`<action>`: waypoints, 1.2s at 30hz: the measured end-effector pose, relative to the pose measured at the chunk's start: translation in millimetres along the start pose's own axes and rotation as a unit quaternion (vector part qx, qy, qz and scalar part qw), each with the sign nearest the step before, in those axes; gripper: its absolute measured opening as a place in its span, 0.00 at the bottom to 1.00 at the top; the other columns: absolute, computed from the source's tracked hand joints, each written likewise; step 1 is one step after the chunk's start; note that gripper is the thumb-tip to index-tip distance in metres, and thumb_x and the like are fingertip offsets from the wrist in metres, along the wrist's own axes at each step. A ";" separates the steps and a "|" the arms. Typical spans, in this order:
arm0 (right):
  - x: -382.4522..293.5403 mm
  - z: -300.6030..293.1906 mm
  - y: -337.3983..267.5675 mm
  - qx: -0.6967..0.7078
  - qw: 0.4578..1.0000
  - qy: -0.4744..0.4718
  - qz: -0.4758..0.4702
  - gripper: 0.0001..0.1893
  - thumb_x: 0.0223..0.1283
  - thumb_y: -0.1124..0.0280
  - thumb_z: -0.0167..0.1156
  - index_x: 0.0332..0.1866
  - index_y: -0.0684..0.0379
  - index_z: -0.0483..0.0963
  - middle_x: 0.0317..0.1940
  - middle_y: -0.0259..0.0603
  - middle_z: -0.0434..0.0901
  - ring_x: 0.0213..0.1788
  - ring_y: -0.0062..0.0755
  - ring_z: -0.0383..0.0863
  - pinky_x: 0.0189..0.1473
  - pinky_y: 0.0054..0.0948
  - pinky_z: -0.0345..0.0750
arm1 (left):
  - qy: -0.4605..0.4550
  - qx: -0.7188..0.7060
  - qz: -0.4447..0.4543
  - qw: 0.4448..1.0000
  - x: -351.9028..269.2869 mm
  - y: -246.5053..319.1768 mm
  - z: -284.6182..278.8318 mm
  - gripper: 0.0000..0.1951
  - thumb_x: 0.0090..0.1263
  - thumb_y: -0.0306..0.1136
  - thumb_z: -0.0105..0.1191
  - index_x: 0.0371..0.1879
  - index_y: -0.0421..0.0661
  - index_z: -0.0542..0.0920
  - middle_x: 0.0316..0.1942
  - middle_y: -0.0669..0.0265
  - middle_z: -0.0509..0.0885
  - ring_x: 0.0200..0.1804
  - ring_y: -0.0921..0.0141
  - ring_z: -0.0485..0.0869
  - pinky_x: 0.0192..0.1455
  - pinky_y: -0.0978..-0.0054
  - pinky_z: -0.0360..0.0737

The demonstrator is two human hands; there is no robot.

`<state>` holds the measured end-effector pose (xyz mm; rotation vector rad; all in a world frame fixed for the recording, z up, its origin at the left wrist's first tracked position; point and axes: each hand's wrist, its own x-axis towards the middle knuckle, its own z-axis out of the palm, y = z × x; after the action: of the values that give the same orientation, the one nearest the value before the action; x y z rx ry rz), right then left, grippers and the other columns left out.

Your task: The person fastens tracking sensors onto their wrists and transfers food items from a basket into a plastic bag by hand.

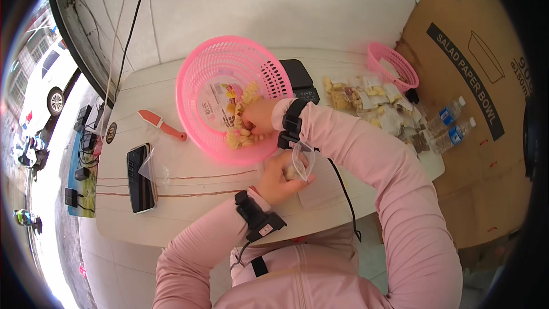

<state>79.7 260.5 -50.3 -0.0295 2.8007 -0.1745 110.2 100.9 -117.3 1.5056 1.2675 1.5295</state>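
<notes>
My left hand [283, 178] holds a small clear plastic bag [303, 162] upright with its mouth spread; something pale sits in its lower part. Inside a large pink plastic basket [195, 137], my right hand [258, 116] reaches down into pale yellow, lumpy food pieces [236, 138]. Its fingertips are curled among them, and whether they grip a piece is hidden. A printed package [218, 105] lies on the basket's bottom, beside the pieces. Behind the basket's right side stands a black device with buttons [300, 79], partly covered.
A red-handled knife [162, 124], a smartphone [140, 179] and a clear plastic sheet [150, 165] lie left on the table [193, 223]. At right are many filled small bags [377, 98], a small pink basket [392, 66], two water bottles [453, 135] and a large cardboard box [476, 171]. A black cable [343, 189] hangs over the front edge.
</notes>
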 end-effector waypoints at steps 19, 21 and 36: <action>2.3 20.6 8.9 0.027 0.995 0.092 -0.019 0.09 0.45 0.65 0.62 0.31 0.56 0.80 0.26 0.45 0.81 0.32 0.45 0.82 0.36 0.40 0.76 | 0.005 -0.074 -0.011 0.997 0.4 6.9 5.0 0.14 0.53 0.31 0.65 0.33 0.43 0.74 0.27 0.69 0.75 0.31 0.75 0.72 0.36 0.76 0.70; -2.4 17.8 11.4 0.055 0.993 0.106 -0.018 0.09 0.46 0.64 0.62 0.31 0.56 0.80 0.26 0.44 0.81 0.32 0.44 0.82 0.36 0.39 0.76 | -0.001 -0.071 -0.023 0.997 -0.1 8.6 3.7 0.14 0.53 0.31 0.65 0.33 0.43 0.74 0.27 0.69 0.75 0.32 0.76 0.72 0.36 0.76 0.70; -133.4 -52.6 -15.7 0.367 0.917 0.153 -0.045 0.05 0.52 0.74 0.64 0.34 0.61 0.77 0.19 0.24 0.69 0.22 0.12 0.65 0.26 0.17 0.64 | -0.003 -0.094 -0.091 0.991 2.1 17.8 2.8 0.13 0.54 0.28 0.64 0.33 0.42 0.73 0.29 0.70 0.75 0.34 0.78 0.72 0.38 0.78 0.70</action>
<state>188.3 256.5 44.6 0.0511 2.8355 -1.3355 115.9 97.4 -100.4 1.2388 1.1876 1.4791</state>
